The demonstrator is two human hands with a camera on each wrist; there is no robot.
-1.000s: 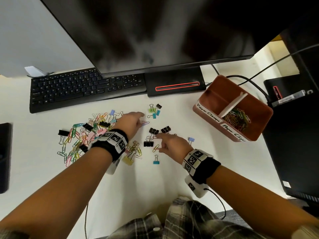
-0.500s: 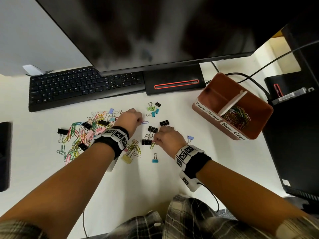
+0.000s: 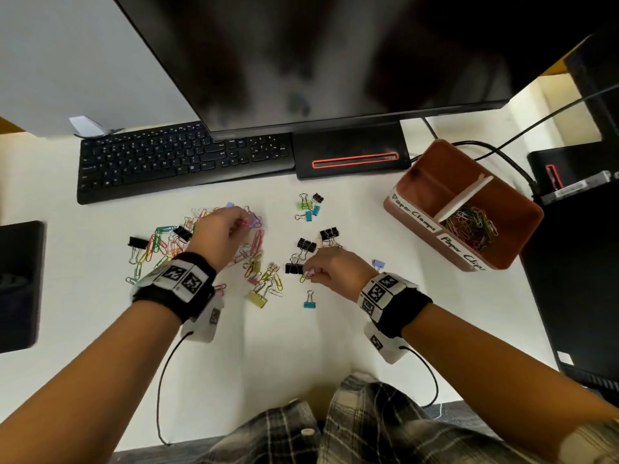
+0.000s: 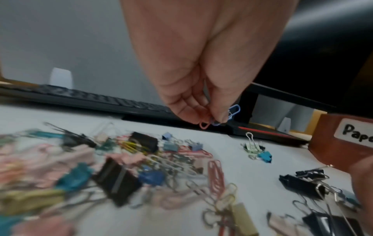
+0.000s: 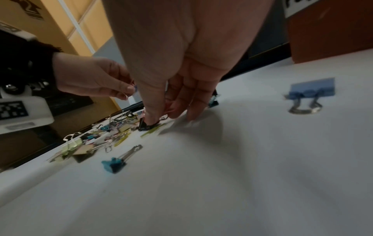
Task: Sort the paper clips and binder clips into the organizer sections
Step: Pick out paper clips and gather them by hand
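A: Two paper clips (image 4: 222,118) pinched in left hand (image 3: 222,234) above bench (image 3: 301,346). Right hand (image 3: 330,269) pinches a yellow clip (image 3: 304,277) lying there.

B: Light, springy wire, probably slippery; take the loop ends.

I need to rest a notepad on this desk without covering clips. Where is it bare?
Bare: the desk between the forearms, near the person, and the strip between the lone lilac binder clip and the organizer. Crowded: the clip pile below the keyboard.
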